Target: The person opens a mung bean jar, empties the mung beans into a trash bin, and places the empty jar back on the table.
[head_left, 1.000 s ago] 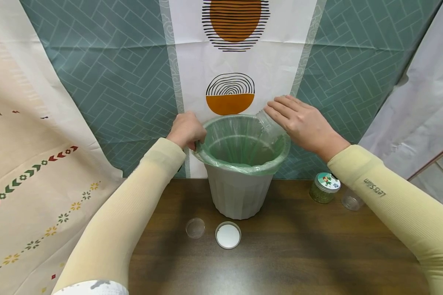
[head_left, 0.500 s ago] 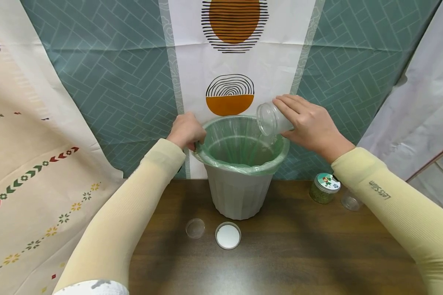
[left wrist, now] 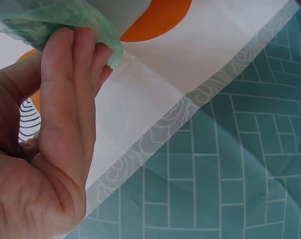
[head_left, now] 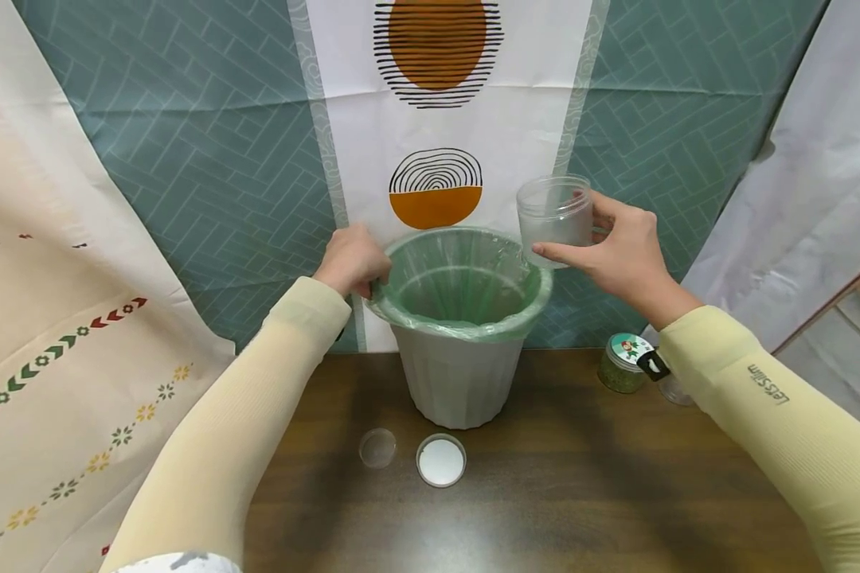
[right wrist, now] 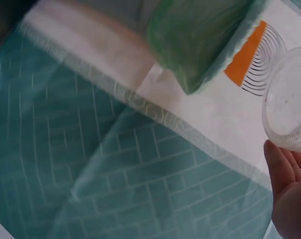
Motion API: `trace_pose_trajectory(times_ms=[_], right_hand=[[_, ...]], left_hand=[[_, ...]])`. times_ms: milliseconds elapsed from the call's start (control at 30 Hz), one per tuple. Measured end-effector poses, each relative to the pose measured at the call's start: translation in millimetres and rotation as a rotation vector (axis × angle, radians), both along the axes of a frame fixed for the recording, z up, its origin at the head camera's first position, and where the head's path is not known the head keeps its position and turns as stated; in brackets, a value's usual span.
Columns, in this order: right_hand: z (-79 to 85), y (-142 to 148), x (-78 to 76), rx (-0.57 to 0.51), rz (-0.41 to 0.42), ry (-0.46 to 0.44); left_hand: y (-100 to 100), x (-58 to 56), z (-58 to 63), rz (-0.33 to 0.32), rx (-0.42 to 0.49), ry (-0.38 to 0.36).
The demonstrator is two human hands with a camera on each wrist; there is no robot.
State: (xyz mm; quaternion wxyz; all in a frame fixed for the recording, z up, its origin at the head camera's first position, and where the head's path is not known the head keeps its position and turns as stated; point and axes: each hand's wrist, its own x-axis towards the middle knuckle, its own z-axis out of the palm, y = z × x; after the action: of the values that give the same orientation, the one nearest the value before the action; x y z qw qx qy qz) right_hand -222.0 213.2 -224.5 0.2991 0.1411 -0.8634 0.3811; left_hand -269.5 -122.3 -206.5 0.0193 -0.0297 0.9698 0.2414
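Note:
A grey trash can (head_left: 459, 382), lined with a green plastic bag (head_left: 466, 328), stands upright against the wall cloth. My left hand (head_left: 353, 259) grips its left rim over the bag. In the left wrist view, that hand's fingers (left wrist: 61, 104) reach up to the bag's edge and part of the thumb is hidden. My right hand (head_left: 627, 239) holds a clear plastic jar (head_left: 555, 227) nearly upright, its mouth uncovered, above the can's right rim. From the right wrist, the underside of the jar shows, with the fingers (right wrist: 282, 169) around its side.
On the brown table (head_left: 545, 493), a round clear lid (head_left: 377, 448) lies left of a shallow round piece with a white disc (head_left: 440, 463). A lidded jar of green contents (head_left: 621, 370) stands at right. Beside it, a clear container (head_left: 675, 391) is partly behind my sleeve.
The right hand has turned the jar from tipped over the trash can to nearly upright and moved it slightly right. The left hand keeps its grip on the rim.

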Motion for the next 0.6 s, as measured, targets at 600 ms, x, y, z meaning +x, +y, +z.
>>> trace_pose_trajectory(times_ms=[600], right_hand=[[-33.9,69,88.9,-0.409,-0.156,0.088]], left_hand=[[-2,-3.4,-3.6,-0.018,0.071,-0.034]])
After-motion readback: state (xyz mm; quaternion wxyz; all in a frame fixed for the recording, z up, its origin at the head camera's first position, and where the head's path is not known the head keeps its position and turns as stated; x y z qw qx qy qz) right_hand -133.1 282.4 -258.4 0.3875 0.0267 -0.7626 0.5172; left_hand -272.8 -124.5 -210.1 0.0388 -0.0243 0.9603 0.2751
